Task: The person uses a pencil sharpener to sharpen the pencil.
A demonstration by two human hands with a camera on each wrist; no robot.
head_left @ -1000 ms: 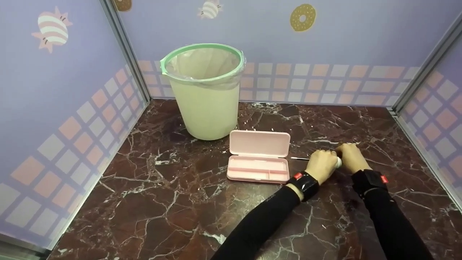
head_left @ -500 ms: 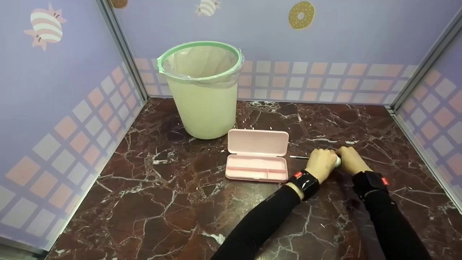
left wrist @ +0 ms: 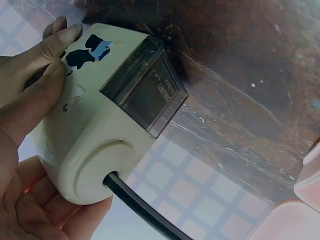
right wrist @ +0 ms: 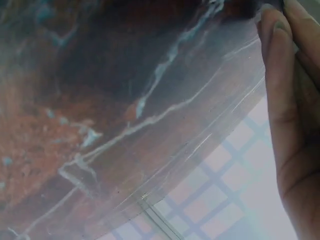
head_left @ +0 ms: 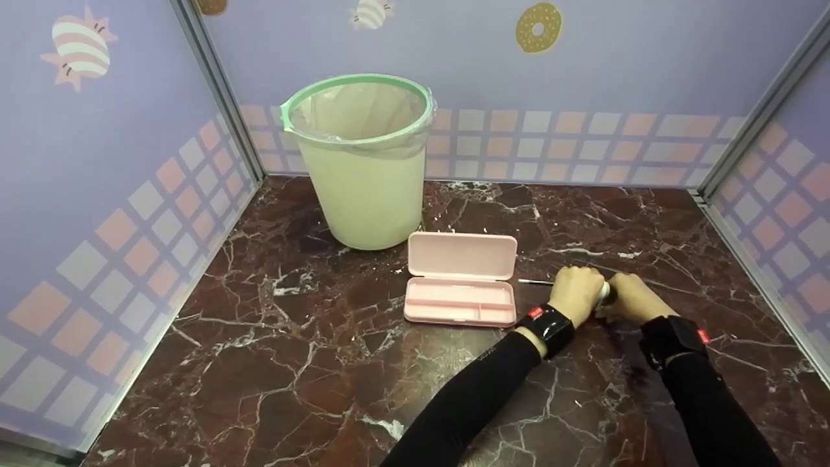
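Note:
In the left wrist view a white pencil sharpener (left wrist: 90,110) with a dark see-through shavings drawer (left wrist: 152,92) and a penguin print is gripped by my left hand (head_left: 576,288). A dark pencil (left wrist: 145,207) sticks out of its round front hole; in the head view the pencil (head_left: 535,282) points left toward the pink case. Just right of the sharpener, my right hand (head_left: 639,298) has its fingers curled at the crank side. Its fingertips (right wrist: 275,25) pinch something dark at the edge of the right wrist view; the crank is mostly hidden.
An open pink pencil case (head_left: 462,285) with divided compartments lies left of the hands. Behind it stands a pale bin (head_left: 366,194) with a green rim and a plastic liner. Small white bits dot the marbled table (head_left: 311,389). Patterned walls (head_left: 493,146) enclose the back and sides.
The right hand has turned and shifted slightly rightward and down at the sharpener, and its wrist has moved right. The left hand keeps holding the sharpener; the head view has shifted slightly.

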